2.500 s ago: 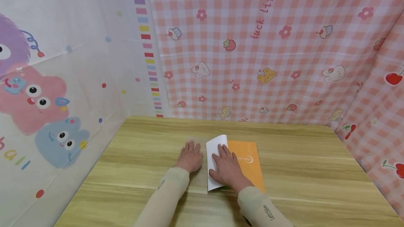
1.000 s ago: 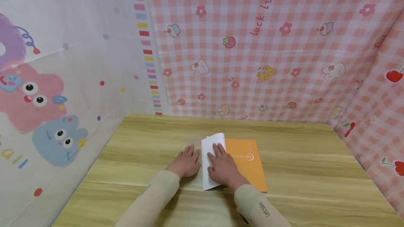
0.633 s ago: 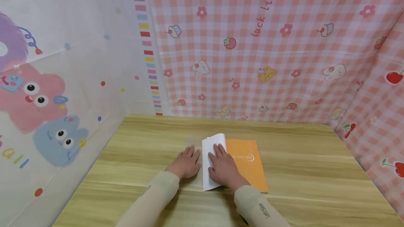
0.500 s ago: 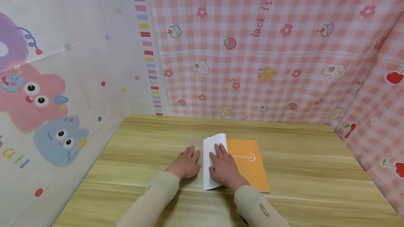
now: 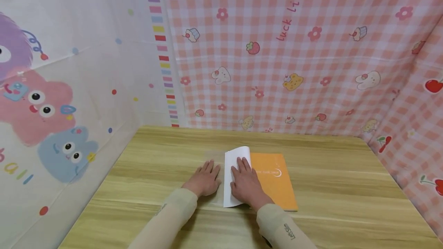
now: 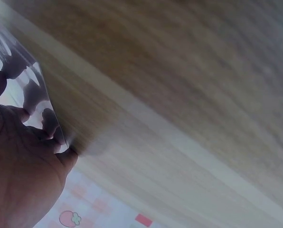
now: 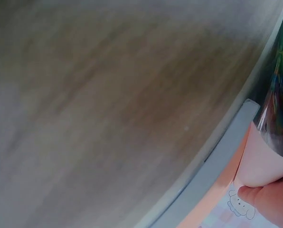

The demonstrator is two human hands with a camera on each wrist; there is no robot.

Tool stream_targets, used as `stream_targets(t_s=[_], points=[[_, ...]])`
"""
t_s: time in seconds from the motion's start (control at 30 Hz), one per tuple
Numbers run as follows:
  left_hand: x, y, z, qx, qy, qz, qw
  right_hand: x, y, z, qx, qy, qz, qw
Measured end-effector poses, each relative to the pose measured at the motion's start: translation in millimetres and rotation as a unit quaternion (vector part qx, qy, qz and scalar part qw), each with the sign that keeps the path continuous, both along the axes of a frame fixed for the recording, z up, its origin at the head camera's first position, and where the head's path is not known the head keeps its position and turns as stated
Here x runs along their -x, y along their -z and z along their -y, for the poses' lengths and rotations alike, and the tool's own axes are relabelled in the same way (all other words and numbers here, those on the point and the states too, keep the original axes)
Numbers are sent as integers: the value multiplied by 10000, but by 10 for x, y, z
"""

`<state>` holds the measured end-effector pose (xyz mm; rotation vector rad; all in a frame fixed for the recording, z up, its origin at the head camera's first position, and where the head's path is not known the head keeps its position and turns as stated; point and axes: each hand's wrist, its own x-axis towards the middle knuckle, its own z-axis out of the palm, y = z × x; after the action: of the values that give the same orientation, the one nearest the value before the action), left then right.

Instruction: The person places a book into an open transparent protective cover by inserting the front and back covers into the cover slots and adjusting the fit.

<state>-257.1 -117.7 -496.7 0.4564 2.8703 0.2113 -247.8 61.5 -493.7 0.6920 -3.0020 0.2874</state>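
Note:
A book with an orange page [image 5: 277, 191] lies on the table in the head view. Its cover is folded over toward the left, white inner face [image 5: 237, 155] up. My right hand [image 5: 247, 183] lies flat on that white face, fingers spread. In the right wrist view the cover curls up, showing a glossy, colourful outer side [image 7: 279, 114] above the book's thick grey edge [image 7: 217, 161]. Just left of the book, my left hand [image 5: 204, 179] presses flat on a clear plastic film [image 5: 214, 155]. The film's creased, shiny edge shows beneath its fingers in the left wrist view.
The wood-grain table [image 5: 339, 187] extends around the book on all sides. A pink checked cloth [image 5: 277, 68] hangs behind it, and a white cartoon-printed cloth [image 5: 104, 72] hangs at the left.
Since the earliest frame my left hand has shifted slightly left and nearer, baring more of the film. In the last second the book has slid slightly right under my right hand.

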Motion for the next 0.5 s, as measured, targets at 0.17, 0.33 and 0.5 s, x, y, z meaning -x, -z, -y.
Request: stream_targets(t_s=[0.17,0.33,0.5], points=[[1,0,3,-11,-13,0,10000,-1,5,3,-30,10,-70,10000],[0,-10,6,-27,-10,-9,10000,-5,-2,20,-131,82,-25,9999],[7,0,6,-7,9,-14,10000,3,9,34,-149,164,-35,9997]])
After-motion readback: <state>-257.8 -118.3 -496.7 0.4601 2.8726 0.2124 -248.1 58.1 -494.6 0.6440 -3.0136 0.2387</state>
